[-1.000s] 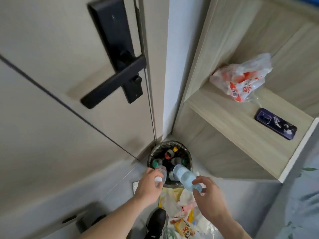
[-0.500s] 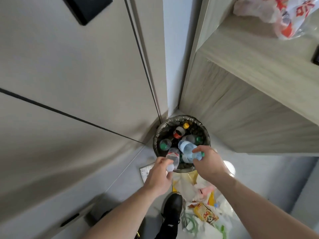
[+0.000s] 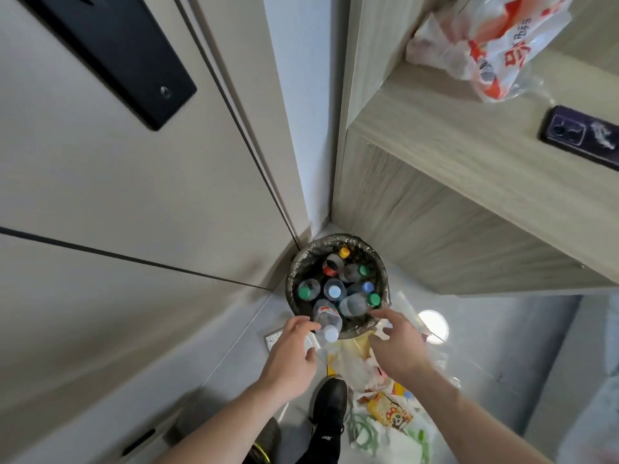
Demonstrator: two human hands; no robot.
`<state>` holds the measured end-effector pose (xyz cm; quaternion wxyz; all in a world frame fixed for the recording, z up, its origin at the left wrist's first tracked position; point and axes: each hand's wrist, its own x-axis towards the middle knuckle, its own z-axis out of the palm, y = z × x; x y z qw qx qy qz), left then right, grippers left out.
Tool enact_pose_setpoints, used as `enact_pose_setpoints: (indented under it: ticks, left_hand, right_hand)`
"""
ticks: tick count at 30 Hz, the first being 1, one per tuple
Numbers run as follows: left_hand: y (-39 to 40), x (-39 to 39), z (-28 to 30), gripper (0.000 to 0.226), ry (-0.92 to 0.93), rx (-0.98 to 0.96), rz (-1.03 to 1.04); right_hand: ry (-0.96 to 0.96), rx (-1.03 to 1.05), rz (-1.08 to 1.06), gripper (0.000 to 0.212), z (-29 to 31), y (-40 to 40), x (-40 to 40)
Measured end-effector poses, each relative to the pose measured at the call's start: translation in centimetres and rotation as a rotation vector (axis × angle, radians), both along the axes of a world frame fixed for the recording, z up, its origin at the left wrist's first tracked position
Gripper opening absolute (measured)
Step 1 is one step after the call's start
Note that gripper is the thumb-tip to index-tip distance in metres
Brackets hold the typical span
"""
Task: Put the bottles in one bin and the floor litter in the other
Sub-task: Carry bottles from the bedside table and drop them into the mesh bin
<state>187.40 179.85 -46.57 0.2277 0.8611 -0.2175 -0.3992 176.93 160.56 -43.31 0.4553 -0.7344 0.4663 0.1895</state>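
Observation:
A round bin (image 3: 294, 279) with a dark liner stands in the floor corner, full of several plastic bottles with coloured caps. A clear bottle with a white cap (image 3: 327, 321) lies on its near rim. A bottle with a green cap (image 3: 356, 303) rests beside it inside the bin. My left hand (image 3: 291, 356) hovers just below the white-capped bottle, fingers apart, holding nothing. My right hand (image 3: 398, 346) is spread open over the near right rim, empty. Floor litter in plastic bags (image 3: 385, 416) lies below the bin.
A door with a black lock plate (image 3: 127, 55) fills the left. A wooden shelf unit (image 3: 452, 152) juts out on the right, holding a plastic bag (image 3: 489, 48) and a phone (image 3: 582, 135). My black shoe (image 3: 330, 406) stands beside the litter.
Both hands have let go of their bottles, which now rest in the bin. The hands have drawn back slightly toward me with fingers spread.

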Motion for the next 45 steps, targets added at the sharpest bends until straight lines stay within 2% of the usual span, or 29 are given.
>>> enact_pose_setpoints:
  ticks: [6,10,15,20,27,35,45]
  left_hand:
    - [-0.7,-2.7,11.1,0.043,-0.073,-0.021,-0.144]
    - [-1.2,-6.2,20.3,0.045,-0.11,-0.064,-0.361]
    - [-3.8,-12.0,31.1,0.043,-0.099,-0.079,-0.643]
    - [-6.8,-18.4,37.4,0.046,-0.119,-0.115,-0.896]
    - [-11.0,-31.4,43.2,0.049,-0.232,-0.186,-1.162]
    - [-11.9,-48.2,48.0,0.061,-0.324,-0.151,-1.25]
    - [-17.0,-61.4,51.0,0.073,-0.466,-0.213,-1.583]
  right_hand:
    - [-0.056,0.004,-0.034,0.047,12.4,2.4,-7.1]
    - [-0.039,-0.032,-0.057,0.052,22.0,3.7,-12.9]
    - [-0.047,-0.113,-0.211,0.056,31.7,4.8,-22.2]
    - [-0.042,-0.2,-0.344,0.062,37.7,6.5,-31.6]
    - [-0.051,-0.275,-0.551,0.064,42.2,9.7,-46.7]
    - [-0.012,-0.254,-0.555,0.068,43.5,10.9,-63.3]
    - [0.029,-0.302,-0.779,0.072,46.8,11.6,-75.5]
